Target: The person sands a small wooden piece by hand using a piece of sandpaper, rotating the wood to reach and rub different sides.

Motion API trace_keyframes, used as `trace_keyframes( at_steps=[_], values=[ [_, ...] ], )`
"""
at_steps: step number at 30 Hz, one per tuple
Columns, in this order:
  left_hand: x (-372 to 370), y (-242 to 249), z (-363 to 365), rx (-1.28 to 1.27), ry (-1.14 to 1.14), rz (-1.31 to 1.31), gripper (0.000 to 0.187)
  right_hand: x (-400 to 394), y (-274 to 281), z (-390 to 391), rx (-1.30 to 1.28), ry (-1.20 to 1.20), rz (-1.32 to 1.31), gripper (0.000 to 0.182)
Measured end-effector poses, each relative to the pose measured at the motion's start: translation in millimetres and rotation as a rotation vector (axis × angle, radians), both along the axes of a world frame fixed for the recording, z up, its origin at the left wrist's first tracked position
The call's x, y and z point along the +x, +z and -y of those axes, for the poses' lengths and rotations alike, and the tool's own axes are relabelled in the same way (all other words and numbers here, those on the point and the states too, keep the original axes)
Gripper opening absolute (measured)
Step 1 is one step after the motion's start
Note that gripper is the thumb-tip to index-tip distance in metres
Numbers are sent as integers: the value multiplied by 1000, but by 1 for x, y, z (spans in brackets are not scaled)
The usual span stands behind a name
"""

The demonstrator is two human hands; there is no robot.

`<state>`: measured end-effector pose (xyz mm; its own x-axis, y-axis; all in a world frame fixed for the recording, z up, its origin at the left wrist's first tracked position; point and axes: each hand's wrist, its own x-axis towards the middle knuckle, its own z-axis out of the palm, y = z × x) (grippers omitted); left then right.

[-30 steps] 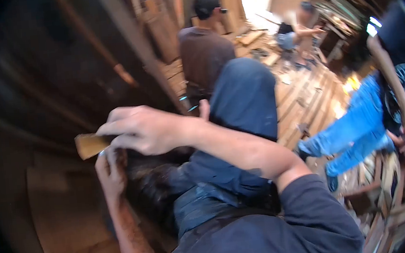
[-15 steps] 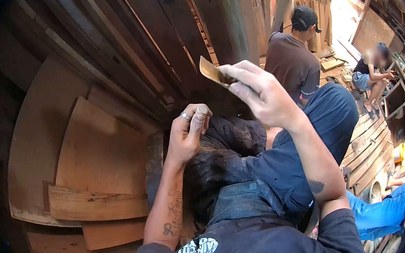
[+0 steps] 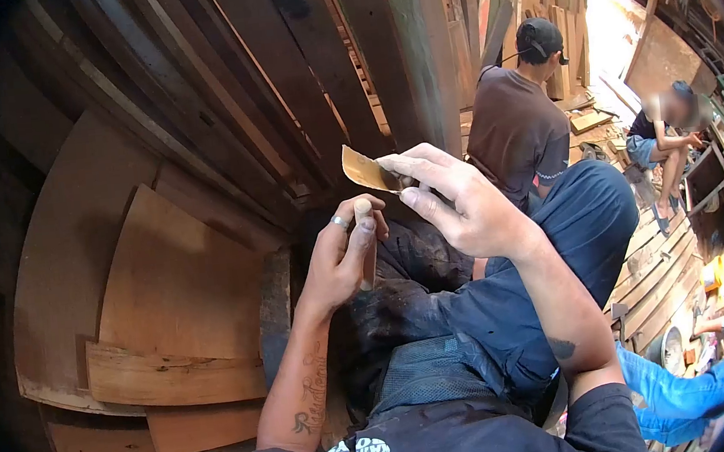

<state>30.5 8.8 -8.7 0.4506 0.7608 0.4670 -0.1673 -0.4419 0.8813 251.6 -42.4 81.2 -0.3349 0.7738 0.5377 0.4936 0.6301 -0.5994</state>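
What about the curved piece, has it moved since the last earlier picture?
Yes, the curved piece has moved down and slightly left against the wall planks.

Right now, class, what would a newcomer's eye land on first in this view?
Probably the curved tan piece in the right hand, near the centre, beside the left hand and its pale rod. Next, perhaps the glaring opening at upper right, past a person in a dark cap.

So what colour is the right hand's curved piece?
The curved piece is amber-brown; best in the head view.
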Motion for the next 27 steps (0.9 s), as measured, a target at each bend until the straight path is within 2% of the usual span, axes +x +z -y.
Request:
trace_keyframes(
  at_steps=[6,12,15,16,18,20,23,27],
  values=[
    [-8,12,0,-194,-66,-280,41,1,-4,-1,-36,-26,87,40],
    [-10,8,-5,-201,-53,-383,40,2,-11,-7,-24,-58,150,24],
    [-13,-9,-10,-50,17,-402,36,0,-27,-12,-49,-23,179,20],
    [-14,-9,-11,-77,-2,-425,37,0,-33,-15,-60,-8,191,19],
    [-17,-4,-10,-134,-44,-474,38,10,-42,-23,-23,-123,293,17],
    [-16,0,-9,-140,-62,-418,37,13,-36,-23,-2,-139,220,17],
    [-13,-5,-9,-180,-54,-437,37,-8,-22,-16,5,6,52,19],
    [-20,-5,-11,-133,-37,-508,37,11,-43,-24,-31,-119,307,23]
  ],
)
